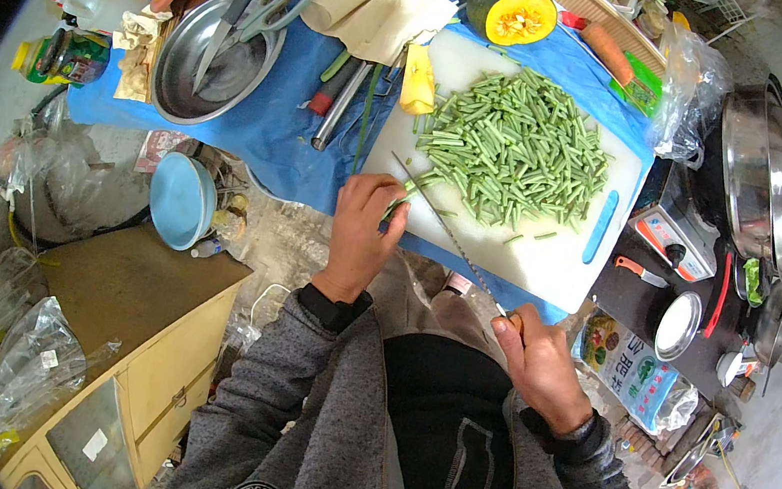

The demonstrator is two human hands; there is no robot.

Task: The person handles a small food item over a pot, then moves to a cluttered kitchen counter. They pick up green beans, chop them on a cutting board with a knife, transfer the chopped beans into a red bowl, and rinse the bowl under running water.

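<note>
My right hand [541, 366] grips the wooden handle of a kitchen knife [449, 235], whose blade slants up to the left across the front of a white cutting board [553, 273]. Beside the blade, my left hand [368, 230] pinches green bean pods [396, 207] at the board's left edge. A broad heap of cut green bean pieces [519, 146] covers the middle of the board, with a few loose pieces near its front. A yellow piece of squash [419, 80] lies at the board's upper left corner.
A steel bowl [181, 73] with scissors [271, 6] and a knife [236, 12] resting in it stands left. Behind the board sits a cut pumpkin [520, 15]. At right are a lidded wok [766, 171] and a small orange-handled knife [641, 271]. A cabinet [155, 300] stands lower left.
</note>
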